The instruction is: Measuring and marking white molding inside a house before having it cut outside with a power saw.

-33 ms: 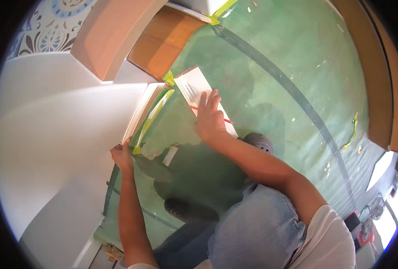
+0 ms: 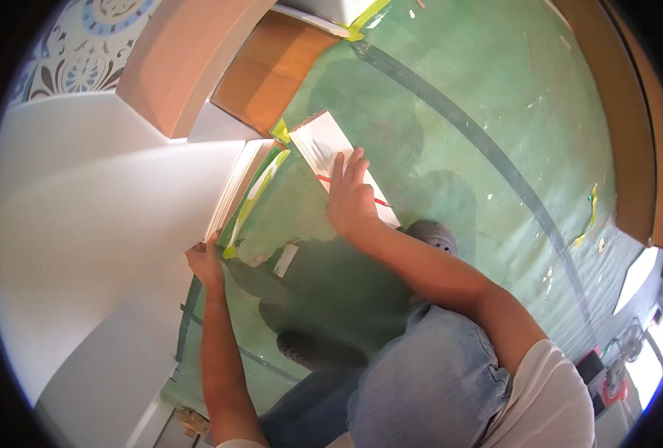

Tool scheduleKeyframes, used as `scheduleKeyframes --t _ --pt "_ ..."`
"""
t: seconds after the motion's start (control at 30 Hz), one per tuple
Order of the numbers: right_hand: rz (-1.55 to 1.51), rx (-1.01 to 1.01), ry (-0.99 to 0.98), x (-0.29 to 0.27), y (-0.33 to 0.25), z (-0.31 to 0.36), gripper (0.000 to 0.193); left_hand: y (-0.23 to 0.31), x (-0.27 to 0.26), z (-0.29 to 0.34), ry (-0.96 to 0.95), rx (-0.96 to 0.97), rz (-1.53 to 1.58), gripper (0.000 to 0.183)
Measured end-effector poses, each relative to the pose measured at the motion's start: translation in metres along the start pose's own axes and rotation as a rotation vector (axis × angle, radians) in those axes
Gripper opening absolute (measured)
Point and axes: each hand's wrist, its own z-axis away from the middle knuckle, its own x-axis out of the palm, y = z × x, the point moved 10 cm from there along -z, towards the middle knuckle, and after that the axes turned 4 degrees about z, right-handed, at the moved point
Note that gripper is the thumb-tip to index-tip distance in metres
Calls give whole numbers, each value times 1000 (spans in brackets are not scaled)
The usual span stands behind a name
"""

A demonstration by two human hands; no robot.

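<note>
My right hand lies flat, fingers spread, on a white plank that rests on the green floor sheet. A red pencil lies across the plank and passes under that hand. My left hand grips the near end of a white trim strip at the foot of the white wall. Yellow tape runs along the sheet's edge beside the strip.
A small white offcut lies on the sheet between my hands. My dark shoes stand on the sheet. Bare wood floor shows at the top, a wooden edge curves on the right, and tools sit at the lower right.
</note>
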Motion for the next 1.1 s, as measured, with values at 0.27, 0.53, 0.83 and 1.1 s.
scheduleKeyframes --t 0.27,0.53,0.83,1.1 --pt "175 -362 -99 -6 -15 9 71 5 -4 3 60 222 218 47" --pt "-489 -40 147 -36 48 12 64 -13 -5 -4 -5 65 27 52" --pt "-587 -10 118 -27 55 6 58 -10 -6 -6 -17 48 34 57" --pt "-668 -15 79 -31 69 7 35 5 -1 3 -57 72 119 51"
